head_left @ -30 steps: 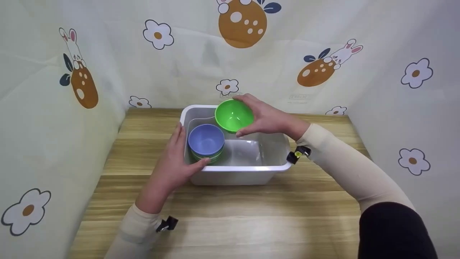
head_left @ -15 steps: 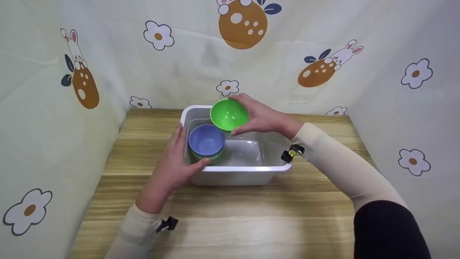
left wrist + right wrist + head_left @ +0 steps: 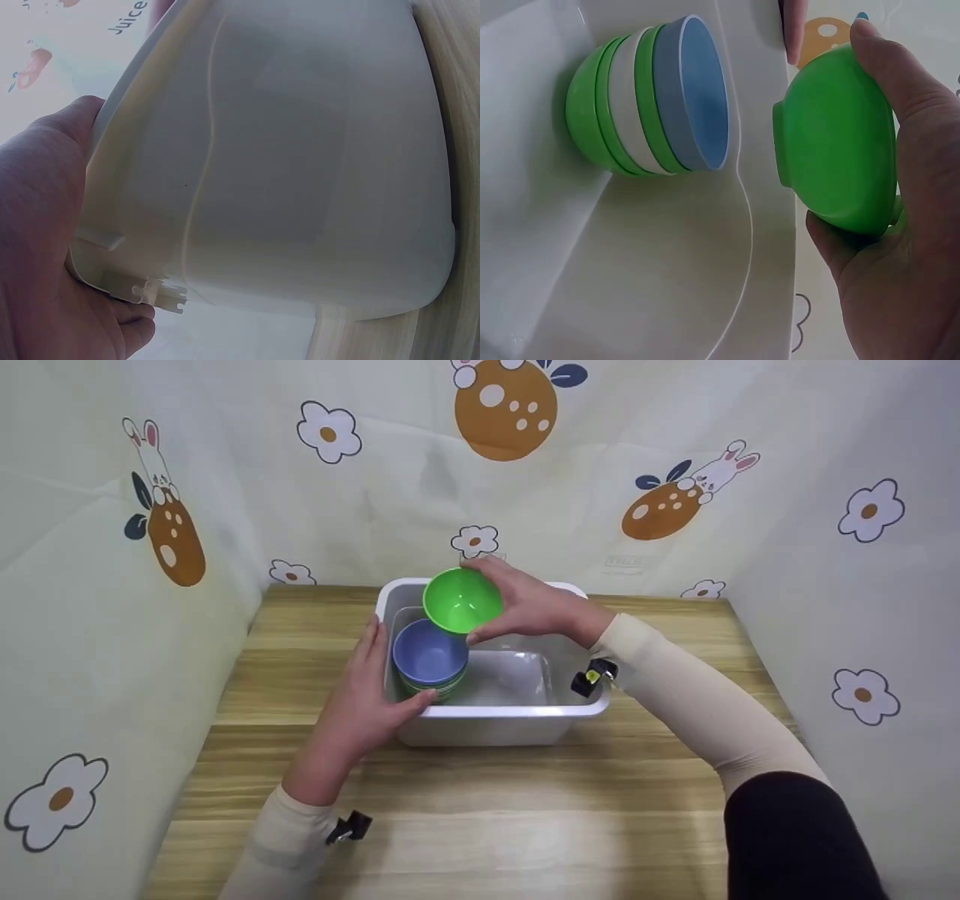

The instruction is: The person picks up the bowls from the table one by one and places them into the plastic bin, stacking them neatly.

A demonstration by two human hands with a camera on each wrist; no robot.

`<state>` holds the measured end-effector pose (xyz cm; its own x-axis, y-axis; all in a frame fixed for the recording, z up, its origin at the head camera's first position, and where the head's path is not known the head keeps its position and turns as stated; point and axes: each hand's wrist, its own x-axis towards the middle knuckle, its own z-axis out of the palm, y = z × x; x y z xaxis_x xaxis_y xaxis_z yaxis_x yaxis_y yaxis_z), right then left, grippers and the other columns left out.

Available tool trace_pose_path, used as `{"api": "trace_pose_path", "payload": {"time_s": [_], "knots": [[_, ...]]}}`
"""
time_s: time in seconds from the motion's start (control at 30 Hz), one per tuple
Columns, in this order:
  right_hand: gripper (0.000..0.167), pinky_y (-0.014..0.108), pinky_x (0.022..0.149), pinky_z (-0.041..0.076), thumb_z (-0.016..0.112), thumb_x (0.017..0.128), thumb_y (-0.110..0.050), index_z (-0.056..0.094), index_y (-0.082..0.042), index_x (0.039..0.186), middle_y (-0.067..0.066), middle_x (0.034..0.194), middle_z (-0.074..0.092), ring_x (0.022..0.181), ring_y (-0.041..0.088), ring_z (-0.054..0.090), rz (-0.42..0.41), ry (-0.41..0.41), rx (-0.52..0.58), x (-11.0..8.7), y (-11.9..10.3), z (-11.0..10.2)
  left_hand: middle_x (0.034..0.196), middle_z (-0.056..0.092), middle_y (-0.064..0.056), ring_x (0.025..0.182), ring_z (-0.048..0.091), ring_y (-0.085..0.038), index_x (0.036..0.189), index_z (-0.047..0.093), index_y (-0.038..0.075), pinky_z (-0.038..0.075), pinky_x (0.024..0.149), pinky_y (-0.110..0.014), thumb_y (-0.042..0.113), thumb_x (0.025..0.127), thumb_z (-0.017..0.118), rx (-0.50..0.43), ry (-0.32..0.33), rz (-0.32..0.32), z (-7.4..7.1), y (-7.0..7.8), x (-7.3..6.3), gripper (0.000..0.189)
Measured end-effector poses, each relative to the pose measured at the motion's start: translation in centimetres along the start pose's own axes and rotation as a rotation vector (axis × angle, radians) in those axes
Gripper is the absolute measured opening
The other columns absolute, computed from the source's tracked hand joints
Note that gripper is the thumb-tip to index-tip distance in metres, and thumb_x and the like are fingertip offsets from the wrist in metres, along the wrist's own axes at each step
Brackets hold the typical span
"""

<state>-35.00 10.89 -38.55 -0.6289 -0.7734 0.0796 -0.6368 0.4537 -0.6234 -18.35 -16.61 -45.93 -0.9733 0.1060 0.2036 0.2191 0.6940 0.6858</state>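
In the head view my right hand (image 3: 529,604) holds a green bowl (image 3: 452,604) by its rim, thumb on the near side and fingers on the far side. The bowl is raised above a white plastic bin (image 3: 517,711), close over a stack of bowls at the bin's left end. A blue bowl (image 3: 431,651) tops that stack; the right wrist view shows green bowls (image 3: 585,112) and a white bowl (image 3: 628,105) nested beneath it. My left hand (image 3: 364,690) grips the bin's near left corner, its thumb at the front rim and fingers along the left rim.
The bin stands on a wood-grain table (image 3: 480,817) near the back edge. Behind and on both sides hangs a pale patterned cloth (image 3: 397,502). Small black clips (image 3: 349,826) sit on both wrists.
My right hand has carried the green bowl leftward, from above the middle of the bin to just over the blue bowl's far edge. My left hand has stayed in place.
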Motion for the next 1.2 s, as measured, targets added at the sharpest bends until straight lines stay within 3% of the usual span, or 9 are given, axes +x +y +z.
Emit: {"api": "trace_pose_path", "payload": {"time_s": [0.37,0.7,0.9,1.2], "knots": [[0.117,0.038,0.113,0.052,0.099,0.078,-0.056,0.039,-0.014,0.169,0.004,0.151,0.051,0.134,0.019,0.056,-0.014,-0.002,-0.003,0.8,0.1,1.2,0.185,0.006,-0.015,0.169,0.014,-0.041,0.177,0.013,0.005,0.031,0.127,-0.067,0.084,0.086,0.074,0.011,-0.004,-0.018,0.0,0.0,-0.1,0.136],[0.117,0.040,0.117,0.048,0.100,0.077,-0.052,0.040,-0.012,0.169,0.005,0.156,0.051,0.138,0.020,0.055,-0.027,-0.005,0.027,1.3,0.3,2.3,0.186,0.005,-0.013,0.168,0.015,-0.042,0.178,0.013,0.008,0.033,0.125,-0.069,0.085,0.086,0.074,0.015,-0.005,-0.031,0.2,-0.1,-0.1,0.135],[0.117,0.039,0.114,0.050,0.100,0.078,-0.051,0.040,-0.009,0.168,0.007,0.149,0.052,0.131,0.021,0.058,-0.033,-0.011,0.027,1.5,0.4,2.7,0.186,0.004,-0.012,0.169,0.014,-0.041,0.177,0.013,0.004,0.029,0.128,-0.067,0.081,0.089,0.074,0.016,-0.023,-0.029,0.1,0.0,-0.1,0.133],[0.118,0.039,0.115,0.050,0.100,0.078,-0.051,0.038,-0.007,0.169,0.008,0.151,0.051,0.132,0.021,0.058,-0.036,-0.014,0.032,1.8,0.4,3.2,0.186,0.004,-0.012,0.169,0.014,-0.041,0.177,0.013,0.003,0.029,0.128,-0.067,0.083,0.087,0.073,0.013,-0.026,-0.030,-0.1,0.1,-0.1,0.135]]}}
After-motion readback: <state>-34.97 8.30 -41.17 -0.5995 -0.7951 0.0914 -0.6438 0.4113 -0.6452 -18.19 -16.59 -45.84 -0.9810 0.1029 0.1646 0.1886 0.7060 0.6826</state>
